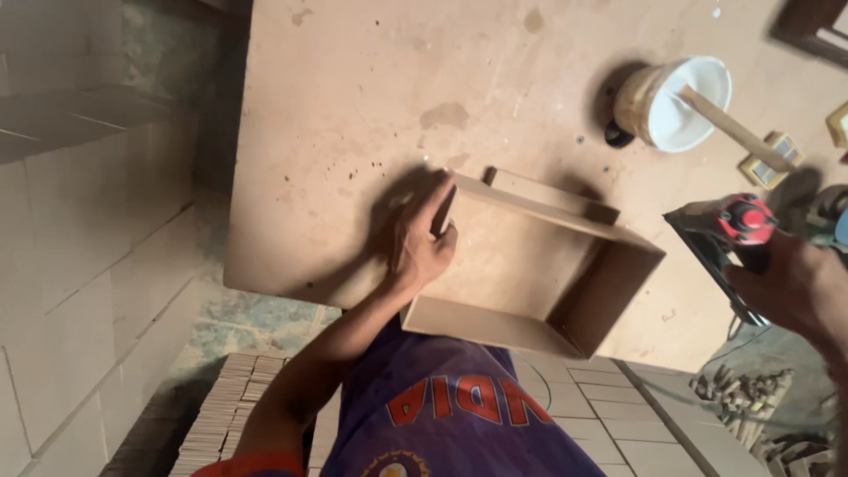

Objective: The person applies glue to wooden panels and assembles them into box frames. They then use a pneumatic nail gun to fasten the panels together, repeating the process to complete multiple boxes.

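Clamped over the near left corner of an open wooden box frame (530,274), the left hand (422,243) pinches the top edge of the side panel where it meets the front board, fingers curled onto the wood. Off to the right of that grip and well apart from it, the right hand (791,287) is closed around the handle of a red and black nail gun (729,234), its nose raised off the frame and pointing back toward the box. The frame stands on its edges on a plywood worktop (353,115), partly overhanging the near edge.

Beyond the grip, on the far right, a white bucket (680,102) holds a wooden stick (733,131).

Judging from this, the main danger is the fingers sitting right on the joint: a fastener driven close to them, or deflecting out of the thin panel, could strike them. Single-handed holding may also let the corner slip out of square, and the overhang could let the frame tip.
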